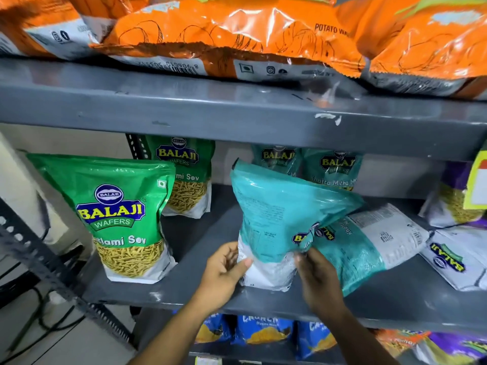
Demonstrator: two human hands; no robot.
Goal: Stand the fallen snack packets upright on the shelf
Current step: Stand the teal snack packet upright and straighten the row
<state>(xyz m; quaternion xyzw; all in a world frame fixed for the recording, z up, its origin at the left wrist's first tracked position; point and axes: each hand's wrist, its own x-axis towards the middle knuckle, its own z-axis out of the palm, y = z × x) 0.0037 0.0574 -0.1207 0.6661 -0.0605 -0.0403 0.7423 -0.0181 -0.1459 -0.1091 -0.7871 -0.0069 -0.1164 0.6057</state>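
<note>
A teal snack packet [279, 219] stands on the grey middle shelf [205, 291] with its back side facing me and its top bent to the right. My left hand [226, 270] grips its lower left edge. My right hand [316, 280] pinches its lower right side. A second teal packet [369, 243] lies flat just behind and to the right of it. A white and purple packet [458, 262] lies flat at the far right. Two green Sev packets [123, 217] [189, 177] stand upright on the left.
Two teal packets [308, 164] stand at the back of the shelf. A purple packet [456, 201] stands at the far right behind a yellow tag [478, 180]. Orange wafer bags [237, 38] fill the upper shelf. Blue packets [263, 330] sit on the shelf below. A slotted metal post [52, 275] runs at left.
</note>
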